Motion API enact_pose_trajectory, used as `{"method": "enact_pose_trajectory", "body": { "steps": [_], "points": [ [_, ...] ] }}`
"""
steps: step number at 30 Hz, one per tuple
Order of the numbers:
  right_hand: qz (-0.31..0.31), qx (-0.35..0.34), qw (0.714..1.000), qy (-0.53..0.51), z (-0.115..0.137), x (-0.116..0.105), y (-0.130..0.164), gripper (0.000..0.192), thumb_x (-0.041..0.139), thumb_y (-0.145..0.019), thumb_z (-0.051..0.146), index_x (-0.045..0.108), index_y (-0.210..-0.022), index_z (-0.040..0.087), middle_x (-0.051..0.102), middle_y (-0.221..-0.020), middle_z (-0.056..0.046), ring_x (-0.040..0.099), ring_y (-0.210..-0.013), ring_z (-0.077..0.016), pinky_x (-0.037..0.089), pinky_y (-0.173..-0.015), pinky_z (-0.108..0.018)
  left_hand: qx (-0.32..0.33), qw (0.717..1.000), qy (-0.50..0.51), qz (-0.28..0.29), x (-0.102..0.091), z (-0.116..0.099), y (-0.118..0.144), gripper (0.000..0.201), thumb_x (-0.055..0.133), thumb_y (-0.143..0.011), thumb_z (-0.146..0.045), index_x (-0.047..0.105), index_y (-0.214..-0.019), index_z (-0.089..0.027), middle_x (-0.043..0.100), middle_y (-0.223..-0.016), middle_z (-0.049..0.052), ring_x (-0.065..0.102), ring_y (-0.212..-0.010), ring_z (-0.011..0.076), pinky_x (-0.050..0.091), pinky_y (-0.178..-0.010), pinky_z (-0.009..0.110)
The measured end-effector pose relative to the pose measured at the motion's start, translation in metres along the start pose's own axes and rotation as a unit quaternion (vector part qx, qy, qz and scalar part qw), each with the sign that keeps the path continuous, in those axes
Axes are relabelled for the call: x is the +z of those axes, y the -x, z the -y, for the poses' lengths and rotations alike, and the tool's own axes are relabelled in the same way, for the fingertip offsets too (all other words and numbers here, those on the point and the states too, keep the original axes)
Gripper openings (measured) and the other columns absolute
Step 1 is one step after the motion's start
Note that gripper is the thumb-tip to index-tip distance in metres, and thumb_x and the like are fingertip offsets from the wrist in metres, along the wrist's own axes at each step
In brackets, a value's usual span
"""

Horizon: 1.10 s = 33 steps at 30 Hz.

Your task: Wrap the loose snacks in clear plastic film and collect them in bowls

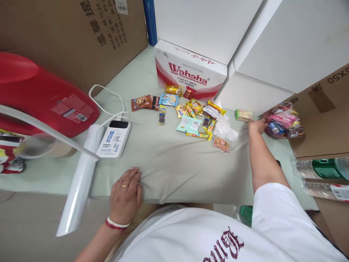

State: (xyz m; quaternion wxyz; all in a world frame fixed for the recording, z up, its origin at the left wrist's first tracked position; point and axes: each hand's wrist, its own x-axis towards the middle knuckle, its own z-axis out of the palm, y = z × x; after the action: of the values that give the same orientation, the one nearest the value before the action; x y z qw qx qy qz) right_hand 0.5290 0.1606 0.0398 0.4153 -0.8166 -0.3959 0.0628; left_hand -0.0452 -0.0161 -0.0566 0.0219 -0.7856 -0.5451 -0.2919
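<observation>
Right hand stretched forward, fingers curled beside a wafer packet lying lengthwise left to right, grip unclear, left hand flat and empty on green cloth.

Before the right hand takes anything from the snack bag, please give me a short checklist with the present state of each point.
1. Right hand at clear snack bag: ok, touching its edge.
2. Right hand closed on the bag: cannot tell.
3. Left hand free: ok, resting flat on the green cloth.
4. Wafer pack apart from the hand: ok.
5. Loose snacks away from the cloth edge: ok.
</observation>
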Motion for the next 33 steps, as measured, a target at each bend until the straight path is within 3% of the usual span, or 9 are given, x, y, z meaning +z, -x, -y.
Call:
{"method": "enact_pose_trajectory", "body": {
  "steps": [3,7,9,14,18,23,26,29,33],
  "points": [
    [0.014,-0.032,0.999,0.005,-0.002,-0.004,0.014,0.009,0.059,-0.098,0.023,0.067,-0.096,0.018,0.066,-0.106,-0.016,0.06,-0.099,-0.0215,0.045,-0.089,-0.038,-0.006,1.0,0.005,0.005,0.002,0.0,0.001,0.042,0.055,-0.088,-0.009,0.064,-0.127,-0.022,0.072,-0.131,0.014,0.067,-0.127,0.0322,0.052,-0.103,0.048],
    [0.175,-0.095,0.98,-0.001,-0.014,0.0,0.052,0.009,0.08,-0.078,0.022,0.071,-0.08,0.019,0.07,-0.086,-0.005,0.06,-0.081,-0.0176,0.046,-0.085,-0.035,-0.025,1.0,0.012,0.008,0.003,-0.001,0.0,0.037,0.054,-0.09,-0.01,0.065,-0.123,-0.021,0.071,-0.132,0.015,0.065,-0.128,0.0341,0.052,-0.104,0.051],
    [0.209,-0.109,0.972,-0.009,-0.018,0.0,0.068,0.015,0.084,-0.069,0.024,0.073,-0.078,0.019,0.069,-0.081,-0.003,0.058,-0.077,-0.017,0.046,-0.083,-0.036,-0.04,0.999,0.033,0.012,0.0,-0.002,-0.001,0.031,0.053,-0.092,-0.013,0.066,-0.119,-0.021,0.071,-0.13,0.015,0.065,-0.127,0.0343,0.052,-0.105,0.053],
    [0.079,0.015,0.969,-0.233,0.0,-0.015,0.119,0.033,0.085,-0.066,0.042,0.067,-0.083,0.02,0.063,-0.075,0.001,0.052,-0.064,-0.0124,0.042,-0.06,-0.027,-0.131,0.975,0.177,0.011,-0.02,-0.019,-0.012,0.019,0.059,-0.096,-0.031,0.068,-0.11,-0.022,0.07,-0.118,0.012,0.067,-0.114,0.0288,0.055,-0.101,0.048],
    [0.15,0.085,0.897,-0.407,0.041,-0.01,0.205,0.043,0.09,-0.066,0.048,0.06,-0.085,0.024,0.055,-0.07,0.006,0.041,-0.05,-0.0072,0.03,-0.044,-0.021,-0.216,0.892,0.376,0.127,-0.029,-0.073,-0.037,0.025,0.056,-0.098,-0.045,0.067,-0.095,-0.023,0.071,-0.089,0.004,0.068,-0.082,0.0192,0.057,-0.074,0.032],
    [0.296,0.11,0.864,-0.393,0.092,0.024,0.308,0.036,0.088,-0.073,0.048,0.064,-0.083,0.024,0.057,-0.064,0.005,0.043,-0.048,-0.008,0.035,-0.043,-0.022,-0.254,0.782,0.54,0.181,-0.008,-0.131,-0.079,0.036,0.074,-0.078,-0.054,0.064,-0.092,-0.022,0.072,-0.092,0.004,0.067,-0.088,0.02,0.051,-0.065,0.026],
    [0.37,0.119,0.84,-0.378,0.107,0.03,0.322,0.035,0.087,-0.073,0.049,0.069,-0.086,0.022,0.06,-0.064,0.004,0.049,-0.053,-0.0102,0.041,-0.051,-0.023,-0.286,0.732,0.592,0.178,0.003,-0.124,-0.085,0.039,0.072,-0.078,-0.058,0.064,-0.082,-0.02,0.07,-0.079,0.002,0.063,-0.077,0.0168,0.051,-0.073,0.029],
    [0.427,0.146,0.81,-0.375,0.11,0.022,0.307,0.036,0.091,-0.069,0.045,0.07,-0.083,0.02,0.054,-0.06,0.006,0.043,-0.051,-0.008,0.033,-0.048,-0.021,-0.324,0.702,0.609,0.178,0.001,-0.098,-0.077,0.043,0.077,-0.073,-0.059,0.065,-0.078,-0.018,0.065,-0.066,-0.001,0.056,-0.065,0.0137,0.046,-0.066,0.028],
    [0.513,0.164,0.769,-0.345,0.11,0.007,0.286,0.035,0.092,-0.068,0.043,0.069,-0.079,0.019,0.048,-0.057,0.007,0.037,-0.05,-0.0063,0.027,-0.047,-0.02,-0.312,0.712,0.591,0.215,-0.011,-0.066,-0.073,0.04,0.079,-0.071,-0.056,0.069,-0.078,-0.018,0.062,-0.063,-0.002,0.053,-0.059,0.0121,0.043,-0.06,0.026]
  ]
}}
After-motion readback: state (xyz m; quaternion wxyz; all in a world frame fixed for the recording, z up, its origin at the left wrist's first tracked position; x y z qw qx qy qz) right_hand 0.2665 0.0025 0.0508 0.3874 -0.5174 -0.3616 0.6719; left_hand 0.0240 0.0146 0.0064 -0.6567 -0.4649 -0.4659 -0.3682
